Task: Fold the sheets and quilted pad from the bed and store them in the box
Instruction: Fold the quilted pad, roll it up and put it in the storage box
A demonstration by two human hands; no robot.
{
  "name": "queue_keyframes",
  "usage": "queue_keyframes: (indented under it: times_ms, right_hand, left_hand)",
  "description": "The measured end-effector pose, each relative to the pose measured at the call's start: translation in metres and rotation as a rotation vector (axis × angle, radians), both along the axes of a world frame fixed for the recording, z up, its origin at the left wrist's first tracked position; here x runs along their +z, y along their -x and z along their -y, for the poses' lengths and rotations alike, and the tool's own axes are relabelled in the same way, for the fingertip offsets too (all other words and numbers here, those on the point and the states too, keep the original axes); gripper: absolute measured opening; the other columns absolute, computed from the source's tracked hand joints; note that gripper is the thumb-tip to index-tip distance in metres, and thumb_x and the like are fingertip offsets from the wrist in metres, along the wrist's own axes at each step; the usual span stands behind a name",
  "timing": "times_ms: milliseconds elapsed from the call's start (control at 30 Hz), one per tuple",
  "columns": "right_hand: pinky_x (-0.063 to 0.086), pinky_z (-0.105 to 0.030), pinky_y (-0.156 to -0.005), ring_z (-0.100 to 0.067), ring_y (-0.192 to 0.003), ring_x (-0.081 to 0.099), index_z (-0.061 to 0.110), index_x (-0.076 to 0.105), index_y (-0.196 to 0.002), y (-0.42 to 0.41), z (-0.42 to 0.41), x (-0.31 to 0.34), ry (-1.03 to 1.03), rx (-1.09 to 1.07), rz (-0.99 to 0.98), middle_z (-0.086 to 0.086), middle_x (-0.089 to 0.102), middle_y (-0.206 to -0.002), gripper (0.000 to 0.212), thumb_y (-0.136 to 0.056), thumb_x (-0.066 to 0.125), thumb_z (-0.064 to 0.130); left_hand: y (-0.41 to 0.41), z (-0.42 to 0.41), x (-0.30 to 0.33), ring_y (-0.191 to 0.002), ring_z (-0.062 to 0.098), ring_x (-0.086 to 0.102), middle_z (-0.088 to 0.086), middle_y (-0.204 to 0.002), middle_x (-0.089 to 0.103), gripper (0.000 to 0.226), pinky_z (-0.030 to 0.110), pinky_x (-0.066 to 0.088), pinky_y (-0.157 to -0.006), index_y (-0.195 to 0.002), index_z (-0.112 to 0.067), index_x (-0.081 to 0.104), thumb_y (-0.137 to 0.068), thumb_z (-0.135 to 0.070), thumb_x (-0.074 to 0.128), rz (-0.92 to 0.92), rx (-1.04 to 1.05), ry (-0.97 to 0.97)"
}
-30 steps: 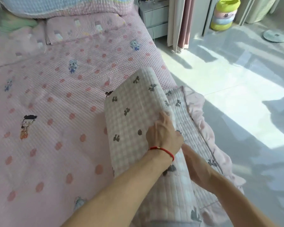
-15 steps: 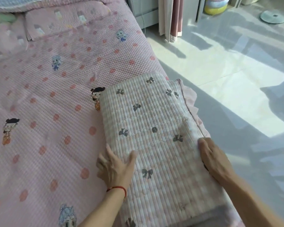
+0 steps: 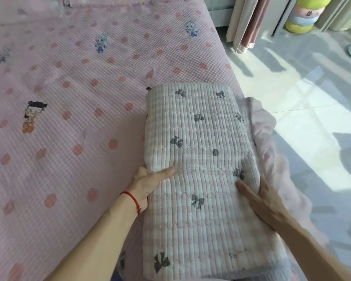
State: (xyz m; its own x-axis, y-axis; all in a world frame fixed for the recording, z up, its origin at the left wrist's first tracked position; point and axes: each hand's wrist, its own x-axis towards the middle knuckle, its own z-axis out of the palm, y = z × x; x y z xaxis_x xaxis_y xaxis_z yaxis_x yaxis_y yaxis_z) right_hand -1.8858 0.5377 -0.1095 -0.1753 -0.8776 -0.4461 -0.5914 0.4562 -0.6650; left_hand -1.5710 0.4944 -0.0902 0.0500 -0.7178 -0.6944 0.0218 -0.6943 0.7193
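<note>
The quilted pad (image 3: 201, 159), pale check with dark bows, lies folded into a thick long bundle at the bed's right edge. My left hand (image 3: 150, 180) grips its left side, thumb on top and fingers tucked under. My right hand (image 3: 259, 197) grips the right side the same way, thumb lying across the top. A pink frilled sheet (image 3: 261, 118) sits bunched under the pad's right side and hangs off the bed. The box is not in view.
A pink quilted bed cover (image 3: 79, 98) with dots and cartoon figures spreads over the mattress to the left. On the right is sunlit tiled floor (image 3: 312, 118), with curtains (image 3: 245, 21) and a stacked ring cushion (image 3: 304, 13) at the back.
The pad went from being folded over to lying flat as a bundle. Both hands moved from its top to its sides, and now clasp it with thumbs on top.
</note>
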Motion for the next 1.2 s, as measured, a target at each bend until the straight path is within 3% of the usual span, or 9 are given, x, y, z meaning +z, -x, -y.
queue_keyframes:
  times_ms: [133,333,400,500,667,767,867,1000,1200]
  right_hand:
    - [0.056,-0.040,-0.094,-0.018,-0.105,0.068,0.030,0.047,-0.143,-0.111,-0.010,-0.012,-0.115,0.097,0.148,0.005,0.068,-0.124,0.078,-0.084,0.056,0.079]
    - [0.058,-0.041,-0.079,-0.020,-0.083,0.069,0.024,0.033,-0.123,-0.228,-0.018,-0.036,-0.182,0.182,0.200,-0.003,0.070,-0.102,0.057,-0.093,0.058,0.065]
    - [0.052,-0.034,-0.081,-0.018,-0.086,0.064,0.024,0.033,-0.121,-0.227,-0.010,-0.036,-0.211,0.204,0.200,-0.003,0.065,-0.108,0.052,-0.095,0.058,0.061]
    - [0.046,-0.032,-0.086,-0.019,-0.097,0.059,0.020,0.034,-0.135,-0.219,-0.003,-0.037,-0.252,0.197,0.251,-0.003,0.061,-0.118,0.060,-0.096,0.058,0.059]
    - [0.054,-0.029,-0.086,-0.007,-0.098,0.068,0.028,0.050,-0.138,-0.210,0.002,-0.034,-0.228,0.153,0.378,0.010,0.070,-0.116,0.069,-0.086,0.063,0.072]
    - [0.047,-0.023,-0.092,0.011,-0.107,0.061,0.040,0.065,-0.129,-0.210,0.006,-0.011,-0.203,0.166,0.552,0.029,0.067,-0.119,0.049,-0.087,0.063,0.065]
    - [0.056,-0.034,-0.089,-0.014,-0.102,0.070,0.028,0.058,-0.130,-0.221,0.006,0.003,-0.234,0.136,0.579,0.006,0.073,-0.113,0.048,-0.089,0.073,0.049]
    - [0.062,-0.049,-0.086,-0.025,-0.094,0.076,0.022,0.064,-0.118,-0.264,0.008,0.052,-0.220,0.154,0.781,-0.005,0.077,-0.103,0.026,-0.093,0.072,0.017]
    - [0.057,-0.059,-0.093,-0.037,-0.108,0.072,0.011,0.062,-0.129,-0.338,0.001,0.070,-0.256,0.086,1.205,-0.017,0.073,-0.120,0.036,-0.094,0.070,0.012]
  left_hand:
    - [-0.120,-0.024,0.028,-0.104,0.019,0.069,0.004,-0.101,0.077,0.043,0.042,0.047,-0.107,-0.095,-0.012,0.076,-0.066,-0.037,0.093,0.210,0.029,-0.020]
    - [-0.222,-0.063,0.012,-0.142,0.026,0.040,0.007,-0.154,0.046,0.116,0.042,0.030,-0.118,-0.153,-0.012,0.038,-0.063,-0.065,0.087,0.291,0.105,-0.137]
    - [-0.224,-0.067,-0.001,-0.149,0.027,0.031,0.009,-0.162,0.034,0.122,0.044,0.027,-0.120,-0.159,-0.010,0.024,-0.068,-0.069,0.081,0.313,0.132,-0.168]
    - [-0.223,-0.068,-0.016,-0.142,0.026,0.043,0.004,-0.154,0.046,0.134,0.046,0.034,-0.118,-0.155,-0.020,0.035,-0.047,-0.087,0.078,0.313,0.075,-0.140]
    - [-0.226,-0.069,-0.016,-0.136,0.021,0.049,-0.005,-0.144,0.054,0.115,0.045,0.037,-0.116,-0.149,-0.027,0.044,-0.055,-0.082,0.080,0.289,0.090,-0.126]
    - [-0.224,-0.069,-0.015,-0.126,0.018,0.054,-0.008,-0.131,0.061,0.089,0.041,0.038,-0.115,-0.135,-0.030,0.052,-0.062,-0.070,0.084,0.295,0.114,-0.122]
    - [-0.223,-0.067,-0.017,-0.133,0.023,0.052,-0.001,-0.141,0.058,0.106,0.042,0.037,-0.116,-0.146,-0.024,0.047,-0.059,-0.071,0.086,0.311,0.139,-0.092]
    - [-0.247,-0.070,0.004,-0.120,0.016,0.058,-0.006,-0.135,0.060,0.077,0.032,0.037,-0.110,-0.138,-0.029,0.050,-0.075,-0.063,0.080,0.270,0.127,-0.146]
    - [-0.291,-0.090,0.020,-0.108,0.013,0.072,-0.006,-0.119,0.075,0.046,0.040,0.051,-0.096,-0.121,-0.034,0.067,-0.093,-0.067,0.052,0.034,0.122,-0.146]
